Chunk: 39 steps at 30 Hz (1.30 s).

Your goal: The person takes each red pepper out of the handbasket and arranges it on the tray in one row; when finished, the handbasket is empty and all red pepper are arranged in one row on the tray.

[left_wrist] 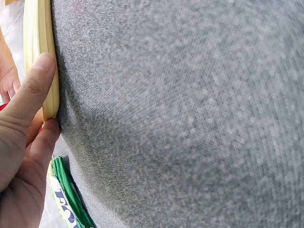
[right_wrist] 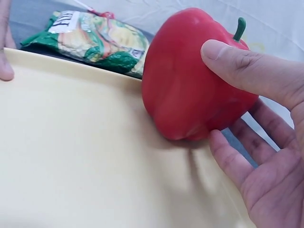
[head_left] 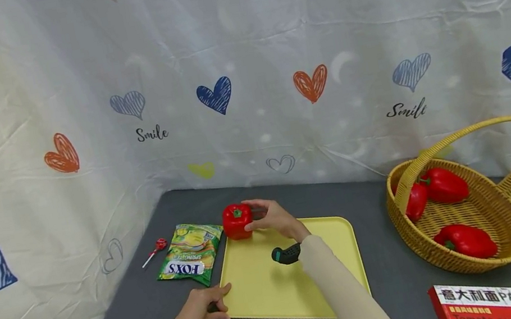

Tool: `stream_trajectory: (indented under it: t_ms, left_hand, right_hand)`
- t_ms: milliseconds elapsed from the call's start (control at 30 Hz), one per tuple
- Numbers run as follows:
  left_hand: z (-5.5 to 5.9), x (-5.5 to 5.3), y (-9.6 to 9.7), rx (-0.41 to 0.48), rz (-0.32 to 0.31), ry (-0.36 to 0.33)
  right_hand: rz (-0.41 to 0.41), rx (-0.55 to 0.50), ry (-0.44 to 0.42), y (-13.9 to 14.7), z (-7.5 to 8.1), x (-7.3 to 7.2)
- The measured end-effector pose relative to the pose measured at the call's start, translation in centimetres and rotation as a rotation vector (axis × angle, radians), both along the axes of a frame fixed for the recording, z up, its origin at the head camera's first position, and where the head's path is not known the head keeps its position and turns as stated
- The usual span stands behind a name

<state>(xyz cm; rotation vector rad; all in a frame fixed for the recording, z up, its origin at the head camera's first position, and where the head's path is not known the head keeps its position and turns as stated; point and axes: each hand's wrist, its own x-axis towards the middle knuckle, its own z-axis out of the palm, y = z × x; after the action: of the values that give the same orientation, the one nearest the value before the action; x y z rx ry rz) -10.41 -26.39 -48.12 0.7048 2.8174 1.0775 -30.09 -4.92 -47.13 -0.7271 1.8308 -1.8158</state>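
At the far left corner of the yellow tray [head_left: 253,291], my right hand [head_left: 273,220] grips a red bell pepper [head_left: 237,221] from its right side. In the right wrist view the thumb lies across the pepper [right_wrist: 185,80] near its green stem, and a fingertip touches it low down. The pepper sits close over the tray floor [right_wrist: 71,137]. My left hand [head_left: 205,308] pinches the tray's near left corner; the left wrist view has its thumb on the tray's edge [left_wrist: 40,28] and fingers beneath.
A green and yellow FOX'S candy bag [head_left: 192,253] lies left of the tray, beside a red lollipop [head_left: 159,245]. To the right stands a wicker basket [head_left: 407,235] with red peppers [head_left: 465,241] inside. A red and white pasta box [head_left: 506,300] lies in front of it.
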Motion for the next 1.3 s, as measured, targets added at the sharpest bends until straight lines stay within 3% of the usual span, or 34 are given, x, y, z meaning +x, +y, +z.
stream_trajectory:
  t_ms: [333,667,933,1300]
  left_hand:
    - [0.1,-0.1,0.1,-0.035,0.017,-0.037]
    - [0.2,-0.2,0.3,-0.028,0.002,-0.012]
    - [0.1,0.1,0.1,-0.012,0.004,-0.031]
    - [0.1,-0.1,0.0,-0.040,-0.007,0.027]
  right_hand:
    - [0.020,0.003,0.015,0.4,0.3,0.2]
    - [0.072,-0.007,0.082,3.2,1.4,0.4]
    - [0.075,-0.033,0.141,9.9,3.5,2.6]
    - [0.011,0.014,0.294,22.2,6.4,6.1]
